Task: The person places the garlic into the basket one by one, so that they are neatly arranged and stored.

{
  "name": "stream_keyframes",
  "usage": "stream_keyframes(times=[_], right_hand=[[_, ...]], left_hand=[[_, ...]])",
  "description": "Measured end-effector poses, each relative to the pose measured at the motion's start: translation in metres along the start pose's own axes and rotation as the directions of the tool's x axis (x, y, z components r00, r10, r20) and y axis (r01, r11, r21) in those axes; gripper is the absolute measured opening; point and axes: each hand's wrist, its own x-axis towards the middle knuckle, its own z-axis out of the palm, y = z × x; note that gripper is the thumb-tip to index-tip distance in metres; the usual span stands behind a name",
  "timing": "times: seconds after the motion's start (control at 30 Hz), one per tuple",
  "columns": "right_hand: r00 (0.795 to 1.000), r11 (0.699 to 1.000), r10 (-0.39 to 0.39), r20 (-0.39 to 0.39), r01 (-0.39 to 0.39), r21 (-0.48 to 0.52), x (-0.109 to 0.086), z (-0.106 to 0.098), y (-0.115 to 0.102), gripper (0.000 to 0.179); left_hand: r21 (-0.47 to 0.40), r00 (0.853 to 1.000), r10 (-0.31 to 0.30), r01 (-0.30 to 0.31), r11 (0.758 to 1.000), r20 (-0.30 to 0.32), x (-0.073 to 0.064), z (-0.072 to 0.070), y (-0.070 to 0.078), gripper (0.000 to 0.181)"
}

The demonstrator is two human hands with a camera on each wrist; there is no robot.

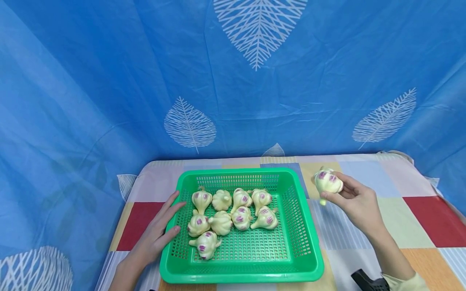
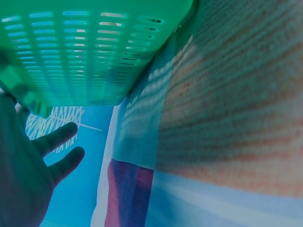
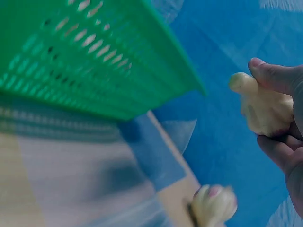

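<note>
My right hand (image 1: 358,202) pinches a garlic bulb (image 1: 329,182) above the table, to the right of a green plastic basket (image 1: 242,279). The right wrist view shows this held garlic bulb (image 3: 267,111) between thumb and fingers, its stem sticking out. Below it, a second garlic bulb (image 3: 214,206) lies on the table; in the head view it is mostly hidden behind the held one. Inside the basket lie several garlic bulbs (image 1: 220,223), white with purple patches. At the basket's left rim, my left hand (image 1: 154,234) rests with fingers extended, holding nothing.
A checked, multicoloured cloth (image 1: 397,218) covers the table. Blue curtains (image 1: 309,101) with white leaf prints hang behind and at the sides. The basket's right part (image 1: 287,214) shows bare mesh floor.
</note>
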Motion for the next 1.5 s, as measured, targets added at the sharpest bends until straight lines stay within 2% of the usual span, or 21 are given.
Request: stream_keyframes(times=[0.47,0.73,0.9,1.07,1.23,1.33,1.4,1.5], right_hand=[[0.993,0.992,-0.103,0.057,0.099,0.076,-0.007,0.002,-0.05,0.063],[0.974,0.975,-0.213,0.08,0.206,0.086,-0.015,0.004,-0.071,0.067],[0.961,0.968,-0.239,0.136,0.225,0.11,-0.018,0.008,-0.084,0.068],[0.943,0.968,-0.252,0.219,0.246,0.056,-0.013,0.016,-0.093,0.064],[0.899,0.959,-0.278,0.338,0.281,0.042,-0.003,0.028,-0.1,0.06],[0.855,0.955,-0.281,0.435,0.296,0.034,0.002,0.039,-0.102,0.059],[0.81,0.95,-0.281,0.516,0.311,0.029,0.005,0.049,-0.102,0.058],[0.709,0.943,-0.288,0.644,0.329,0.06,0.008,0.067,-0.1,0.056]], left_hand=[[0.004,1.0,-0.009,0.009,1.0,0.018,-0.001,-0.001,0.002,0.065],[0.006,1.0,-0.007,0.007,1.0,0.022,-0.001,-0.001,0.002,0.065],[0.009,1.0,-0.006,0.006,1.0,0.017,-0.001,-0.001,0.002,0.065],[0.004,1.0,-0.004,0.004,1.0,0.023,0.0,-0.001,0.002,0.065],[0.007,1.0,0.002,-0.002,1.0,0.02,0.0,-0.002,0.002,0.065],[0.01,1.0,0.003,-0.003,1.0,0.019,0.0,-0.002,0.001,0.065],[0.011,1.0,0.002,-0.002,1.0,0.02,0.0,-0.002,0.002,0.066],[0.005,1.0,-0.003,0.003,1.0,0.022,0.0,-0.002,0.002,0.065]])
